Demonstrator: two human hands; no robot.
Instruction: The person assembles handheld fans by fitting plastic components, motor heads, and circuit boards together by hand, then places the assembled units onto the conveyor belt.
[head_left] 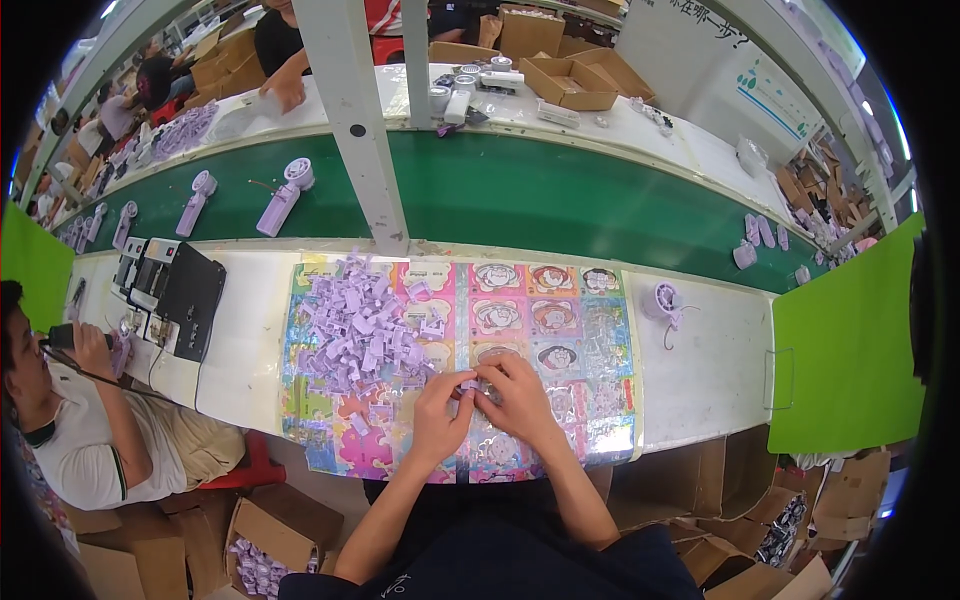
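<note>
Holding one small purple piece (pixel 468 385) takes both hands here. The left hand (pixel 437 410) and the right hand (pixel 515 405) are narrow, with their fingertips close together around it. The piece is low in the middle of the bright picture mat (pixel 607 385), right in front of the person's body. I think they hold it there so both hands can reach it and the eyes can look straight down at it. Two hands may help because the piece is so little and could slip.

The big pile of purple parts (pixel 360 320) sits on the left side of the mat, just past the left hand. Maybe it is there so that hand can reach it fast. The right side of the mat has no pile, which seems to give the right hand room. A round purple fan head (pixel 663 302) stands apart on the white table (pixel 705 385), off the mat, perhaps so it does not get mixed in.

The held piece looks light purple, like the pile. Fingers cover most of it, so I cannot tell its whole shape. The parts in the pile look small and boxy, and they lie every which way.
</note>
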